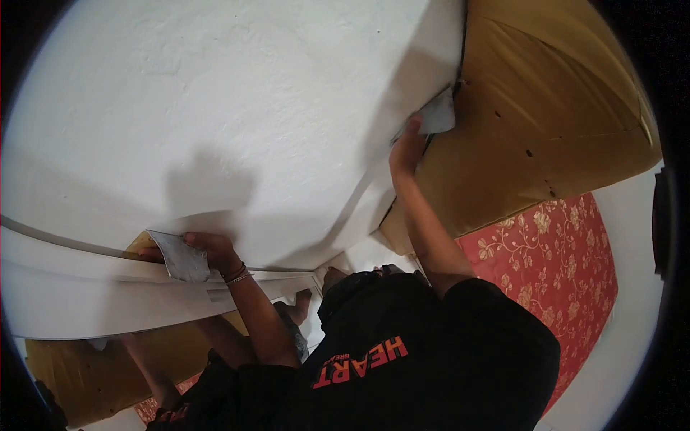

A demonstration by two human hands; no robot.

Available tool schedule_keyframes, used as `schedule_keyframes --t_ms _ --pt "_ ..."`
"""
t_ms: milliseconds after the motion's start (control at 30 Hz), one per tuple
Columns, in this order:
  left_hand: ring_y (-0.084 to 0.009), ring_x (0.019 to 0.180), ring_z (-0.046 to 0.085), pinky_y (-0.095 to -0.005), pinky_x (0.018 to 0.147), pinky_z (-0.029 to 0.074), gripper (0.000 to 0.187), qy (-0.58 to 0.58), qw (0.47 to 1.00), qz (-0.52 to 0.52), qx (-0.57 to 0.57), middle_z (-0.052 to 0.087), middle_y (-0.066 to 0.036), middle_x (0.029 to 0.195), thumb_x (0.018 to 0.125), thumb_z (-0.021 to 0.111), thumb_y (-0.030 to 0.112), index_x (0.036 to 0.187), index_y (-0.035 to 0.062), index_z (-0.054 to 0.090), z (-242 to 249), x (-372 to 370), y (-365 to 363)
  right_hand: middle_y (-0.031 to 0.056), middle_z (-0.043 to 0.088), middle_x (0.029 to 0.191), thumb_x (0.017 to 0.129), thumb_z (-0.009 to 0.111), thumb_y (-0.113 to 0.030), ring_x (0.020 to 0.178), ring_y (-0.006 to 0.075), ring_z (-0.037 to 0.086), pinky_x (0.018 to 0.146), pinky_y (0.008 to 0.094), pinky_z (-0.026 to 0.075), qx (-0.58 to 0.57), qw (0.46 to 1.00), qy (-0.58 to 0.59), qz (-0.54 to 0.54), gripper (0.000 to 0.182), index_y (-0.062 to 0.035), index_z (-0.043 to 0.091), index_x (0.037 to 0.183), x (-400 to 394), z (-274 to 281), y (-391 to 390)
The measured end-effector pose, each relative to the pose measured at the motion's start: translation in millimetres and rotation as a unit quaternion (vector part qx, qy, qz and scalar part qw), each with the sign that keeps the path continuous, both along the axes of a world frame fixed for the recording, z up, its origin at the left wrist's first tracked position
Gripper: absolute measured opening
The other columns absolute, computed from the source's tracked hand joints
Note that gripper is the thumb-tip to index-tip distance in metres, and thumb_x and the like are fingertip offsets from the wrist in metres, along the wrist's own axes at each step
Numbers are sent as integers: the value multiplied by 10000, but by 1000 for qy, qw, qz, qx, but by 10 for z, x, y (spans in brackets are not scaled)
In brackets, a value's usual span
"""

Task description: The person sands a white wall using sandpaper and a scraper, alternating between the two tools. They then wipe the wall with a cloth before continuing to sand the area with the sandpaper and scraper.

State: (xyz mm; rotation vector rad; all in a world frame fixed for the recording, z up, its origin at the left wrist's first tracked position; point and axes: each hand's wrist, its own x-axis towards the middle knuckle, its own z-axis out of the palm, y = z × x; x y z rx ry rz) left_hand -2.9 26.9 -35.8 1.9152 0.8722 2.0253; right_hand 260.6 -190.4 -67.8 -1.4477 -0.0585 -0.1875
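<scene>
At the lower left, my left hand [210, 250] grips a grey sheet [181, 257], with the thumb on its face and fingers partly behind it. A yellowish corner [141, 243] shows beside the sheet, close to the white wall [287, 129]. Farther up on the right, my right hand [408, 146] is closed on another grey sheet [438, 113], which lies at the edge of the mustard-coloured upholstered piece [532, 108]. Bracelets circle my left wrist. Some fingers of both hands are hidden.
A red surface with gold flowers [539, 266] is at the right. Along the lower left runs a white ledge [72, 262], above a reflective panel [79, 373] mirroring my arms and the mustard cover. A bare foot [302, 300] shows near the bottom centre.
</scene>
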Motion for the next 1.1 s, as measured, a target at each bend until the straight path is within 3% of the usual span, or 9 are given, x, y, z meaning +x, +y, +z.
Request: schedule_keyframes --t_ms 133,267,600,667,767,833,933,1000,1100 --pt "-286 1195 359 -345 948 363 542 -27 998 -62 -15 237 -242 1353 942 352 239 1332 -82 153 43 53 51 252 253 1352 897 402 -429 1258 337 255 1042 362 170 -25 999 22 35 678 73 203 1308 -460 26 204" --pt "-287 1193 363 -352 968 338 539 -21 999 23 41 237 -241 1356 940 361 228 1328 -86 158 140 94 -23 262 43 1418 917 350 -298 1320 394 4 1050 469 -2 -226 935 -256 93 579 57 176 1341 -948 -239 200" --pt "-296 1172 385 -353 970 327 547 -8 999 28 38 252 -252 1345 939 368 226 1331 -80 139 41 63 43 250 221 1359 885 448 -369 1252 366 244 1038 405 164 -2 999 -36 32 644 52 209 1310 -503 209 323" --pt "-298 1168 389 -353 970 325 549 -5 999 27 39 255 -254 1343 939 370 226 1331 -79 135 20 40 48 273 166 1379 864 489 -295 1266 405 204 1048 445 120 -241 913 -324 -57 634 34 203 1323 -888 92 434" --pt "-293 1151 403 -352 948 348 541 -37 999 -26 6 280 -257 1324 938 374 229 1316 -94 160 10 40 35 290 117 1388 838 512 -223 1281 429 144 1052 470 71 -394 815 -425 16 633 26 201 1330 -910 -341 250" --pt "-288 1136 415 -351 926 371 534 -72 995 -68 -22 303 -259 1307 937 377 231 1301 -109 186 108 137 -2 277 181 1370 870 472 -229 1277 363 198 1047 407 132 -313 897 -312 7 556 49 247 1297 -633 -204 180" --pt "-275 1044 478 -345 846 431 519 -83 976 188 78 400 -247 1222 934 386 241 1270 -125 236 212 273 -64 277 183 1368 865 472 -213 1283 355 178 1049 396 135 -65 986 -154 -8 549 49 252 1294 -444 358 249" --pt "-269 992 509 -354 804 454 514 -4 999 -15 -46 452 -241 1166 929 399 239 1262 -123 251 -86 -32 125 241 213 1378 889 444 -238 1290 339 196 1049 402 161 -102 987 -117 33 455 76 376 1211 -512 291 414" --pt "-307 971 535 -389 801 456 511 -63 997 -32 6 469 -255 1150 923 415 233 1254 -123 260 -193 -2 289 260 138 1394 789 555 -221 1315 395 63 1008 580 41 -207 875 -437 -24 626 -126 281 1344 -885 170 438"
